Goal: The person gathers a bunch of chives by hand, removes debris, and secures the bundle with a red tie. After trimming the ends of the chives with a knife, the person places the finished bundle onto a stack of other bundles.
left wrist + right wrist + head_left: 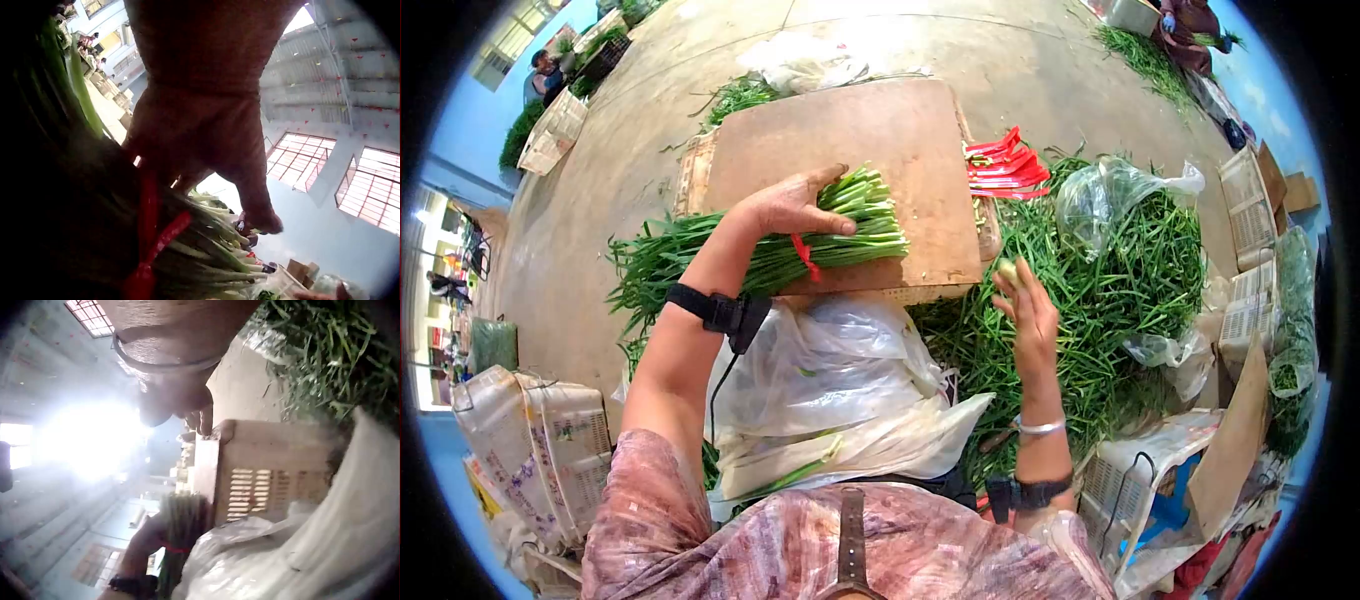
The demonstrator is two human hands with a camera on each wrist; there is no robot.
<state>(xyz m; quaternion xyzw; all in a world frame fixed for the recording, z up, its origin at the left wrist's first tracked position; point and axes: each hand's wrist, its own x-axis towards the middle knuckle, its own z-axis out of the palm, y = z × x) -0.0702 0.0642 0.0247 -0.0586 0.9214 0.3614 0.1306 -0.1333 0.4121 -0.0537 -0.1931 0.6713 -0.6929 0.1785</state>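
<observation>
A bunch of long green stalks [870,225] with pale ends lies on a brown board [830,125], bound by a red tie [805,257]. My left hand [795,205] rests across the bunch beside the tie, thumb spread toward the pale ends; the left wrist view shows the hand [200,131] over the stalks [219,256] and the red tie [147,269]. To the right of the board, my right hand [1032,325] is raised over loose greens, fingers loosely bent. Something small and pale shows at its fingertips, unclear what. In the right wrist view the hand [178,400] is partly hidden.
Red strips [1008,165] lie at the board's right edge. Loose greens [1100,300] cover the floor on the right, with a clear plastic bag [1100,200] on them. White plastic [830,370] lies in front of the board. Crates [565,430] stand at left; people are at far left and right.
</observation>
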